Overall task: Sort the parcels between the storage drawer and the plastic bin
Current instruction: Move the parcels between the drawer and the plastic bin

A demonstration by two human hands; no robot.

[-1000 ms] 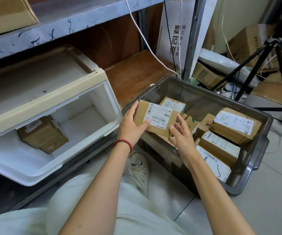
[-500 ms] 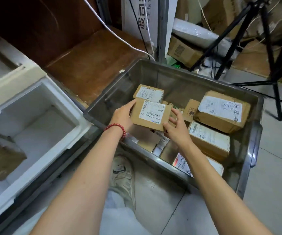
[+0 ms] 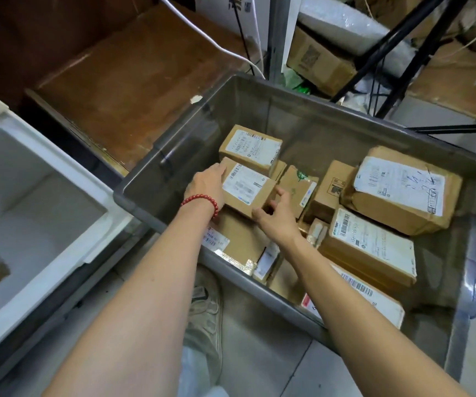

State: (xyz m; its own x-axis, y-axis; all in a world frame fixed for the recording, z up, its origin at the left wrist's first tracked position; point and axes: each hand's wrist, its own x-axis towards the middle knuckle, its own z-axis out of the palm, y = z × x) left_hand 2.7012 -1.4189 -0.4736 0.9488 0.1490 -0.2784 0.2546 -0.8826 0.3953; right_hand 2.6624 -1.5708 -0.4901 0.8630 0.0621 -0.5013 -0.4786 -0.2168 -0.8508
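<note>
I note the plastic bin (image 3: 173, 156) on the floor to the right of the storage drawer (image 3: 67, 224), with a wooden board (image 3: 133, 90) behind the gap between them and a tripod (image 3: 402, 53) behind the bin's far right corner. In the bin, the held parcel (image 3: 248, 190) sits between my left hand (image 3: 208, 184) and right hand (image 3: 276, 219), just in front of a second small parcel (image 3: 251, 147). To the right lie a large wrapped parcel (image 3: 400, 190) and, nearer me, a flat parcel (image 3: 371, 247).

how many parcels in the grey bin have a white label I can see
7: the held box, one behind it, a green-marked one, three at right, one under the wrist. Others may be hidden.
</note>
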